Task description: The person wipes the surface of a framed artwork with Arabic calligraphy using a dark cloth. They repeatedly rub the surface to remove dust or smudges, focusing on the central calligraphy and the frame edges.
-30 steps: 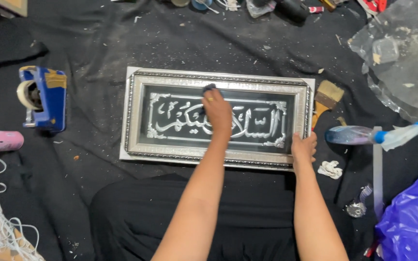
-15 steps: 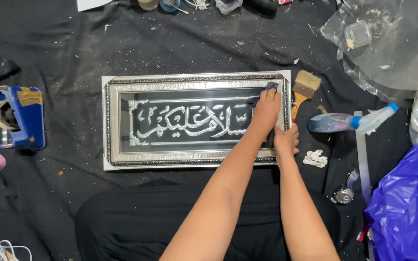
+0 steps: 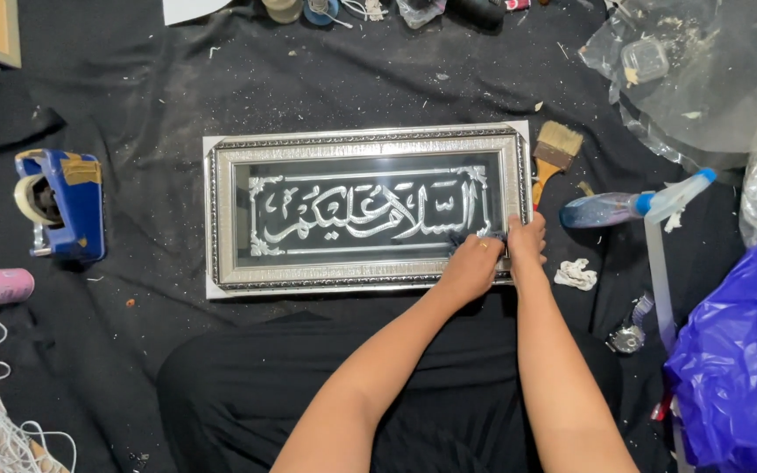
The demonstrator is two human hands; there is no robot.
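The picture frame (image 3: 365, 140) has embossed, silvery moulding around glossy, reflective glass (image 3: 352, 175). Beneath lies matt black cloth (image 3: 151, 131), dusty with pale crumbs. The spray bottle (image 3: 606, 210) is translucent plastic; the brush (image 3: 558, 144) has coarse bristles.

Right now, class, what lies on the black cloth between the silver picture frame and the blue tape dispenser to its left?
In the head view, nothing but bare black cloth flecked with pale dust lies between the frame and the tape dispenser.

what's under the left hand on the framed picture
The left hand presses a small dark cloth against the glass at the silver frame's lower right corner. Only the cloth's edge shows beyond the fingers; the rest, and the glass beneath, is covered.
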